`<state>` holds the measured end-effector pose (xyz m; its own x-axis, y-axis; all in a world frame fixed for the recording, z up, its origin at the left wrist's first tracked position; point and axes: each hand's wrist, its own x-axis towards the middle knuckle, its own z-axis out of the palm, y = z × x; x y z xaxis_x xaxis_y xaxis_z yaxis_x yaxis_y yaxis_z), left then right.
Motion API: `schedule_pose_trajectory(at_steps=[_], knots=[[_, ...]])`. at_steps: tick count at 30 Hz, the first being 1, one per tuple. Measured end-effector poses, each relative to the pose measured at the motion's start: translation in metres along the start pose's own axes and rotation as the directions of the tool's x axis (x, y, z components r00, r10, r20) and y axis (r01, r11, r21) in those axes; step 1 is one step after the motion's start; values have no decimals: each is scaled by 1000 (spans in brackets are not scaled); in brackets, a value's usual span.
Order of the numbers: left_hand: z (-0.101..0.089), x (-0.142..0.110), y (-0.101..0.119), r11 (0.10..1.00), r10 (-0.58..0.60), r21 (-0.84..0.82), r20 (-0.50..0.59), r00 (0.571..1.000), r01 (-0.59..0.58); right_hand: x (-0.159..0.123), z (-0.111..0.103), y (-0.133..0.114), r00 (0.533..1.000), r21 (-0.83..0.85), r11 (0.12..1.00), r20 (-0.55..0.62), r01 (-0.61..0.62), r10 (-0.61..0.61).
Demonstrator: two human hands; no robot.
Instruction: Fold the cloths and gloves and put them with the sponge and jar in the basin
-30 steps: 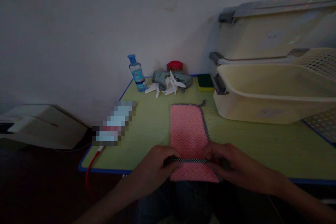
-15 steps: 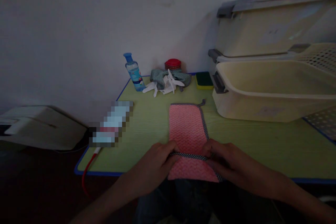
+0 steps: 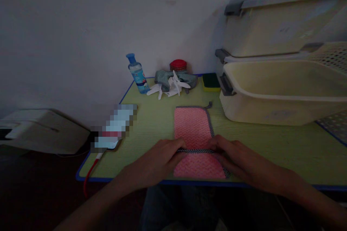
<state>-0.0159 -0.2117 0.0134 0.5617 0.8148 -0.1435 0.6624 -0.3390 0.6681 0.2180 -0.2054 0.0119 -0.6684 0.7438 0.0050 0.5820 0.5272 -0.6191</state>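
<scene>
Basically, both grips are closed on one cloth: left hand [image 3: 168, 157] and right hand [image 3: 235, 158] each pinch the rectangular pink textured cloth with black-and-white checked edging [image 3: 192, 128], thumb and fingers at either end of a checked strip running across between them. Cloth lies on the pale green wood-grain bench with blue rim [image 3: 260, 148]; one pink part stretches away beyond the grip, with a small checked loop at its far right corner, a shorter part sits on the near side, by the blue rim.

Far beyond the grip, toward the wall: clear blue plastic bottle with blue cap [image 3: 138, 76], leaning, then white glove-like piece [image 3: 175, 86] on crumpled grey-green cloth [image 3: 162, 78], red-topped round container [image 3: 178, 65] behind, green-and-yellow rectangular sponge [image 3: 210, 82]. Right of the grip and farther off, open cream plastic bin with grey handle [image 3: 260, 111]. Left of the grip, pixelated phone-like slab [image 3: 119, 121] with red cable [image 3: 89, 177] trailing over the edge.
</scene>
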Motion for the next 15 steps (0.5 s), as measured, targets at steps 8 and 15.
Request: schedule_pose_trajectory(at_steps=[8,15], knots=[[-8,40,-19,971,3,-237,111,994,23,18,-2,18,998,130,991,-55,14,-7],[-22,48,-14,987,83,-147,96,992,-68,23,-5,27,998,171,984,-45,50,-43]])
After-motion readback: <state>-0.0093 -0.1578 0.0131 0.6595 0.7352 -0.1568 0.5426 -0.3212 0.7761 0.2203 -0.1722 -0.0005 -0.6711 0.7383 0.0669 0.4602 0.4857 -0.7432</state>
